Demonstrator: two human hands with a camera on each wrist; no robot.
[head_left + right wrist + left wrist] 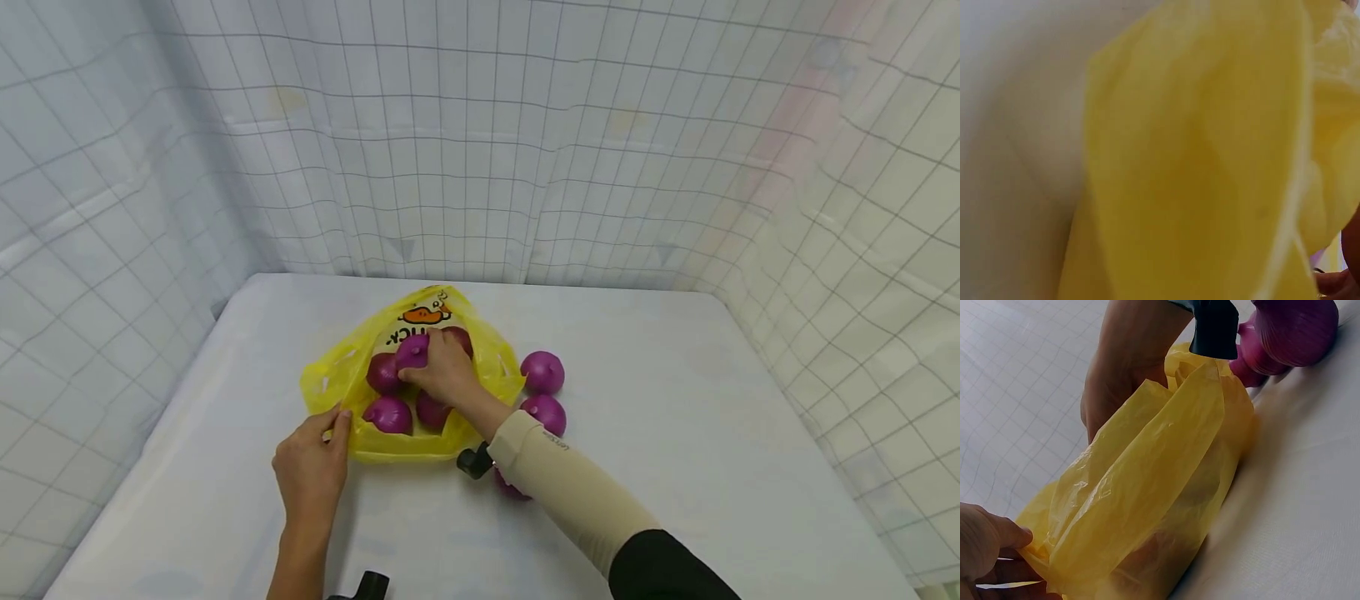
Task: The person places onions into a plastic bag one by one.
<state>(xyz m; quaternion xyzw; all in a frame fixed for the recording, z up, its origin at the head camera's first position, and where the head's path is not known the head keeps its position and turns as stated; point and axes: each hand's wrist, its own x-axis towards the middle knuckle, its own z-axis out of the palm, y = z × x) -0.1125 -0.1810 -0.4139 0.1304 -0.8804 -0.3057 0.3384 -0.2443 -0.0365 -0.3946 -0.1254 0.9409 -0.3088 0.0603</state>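
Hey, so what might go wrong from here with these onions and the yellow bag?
The left hand pinches just the edge of the yellow bag; if it slips, the mouth could sag and the onions inside might spill. The right forearm passes close to the loose onions, so a sweep may send them rolling. The black device at that wrist, near the edge, could snag.

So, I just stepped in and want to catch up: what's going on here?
A person is handling onions at a yellow plastic bag on a white table. The right grip holds a purple onion inside the bag's open mouth, with other bagged onions around it. The left grip pinches the bag's near left edge. Three loose onions lie outside, toward the bag's right side.
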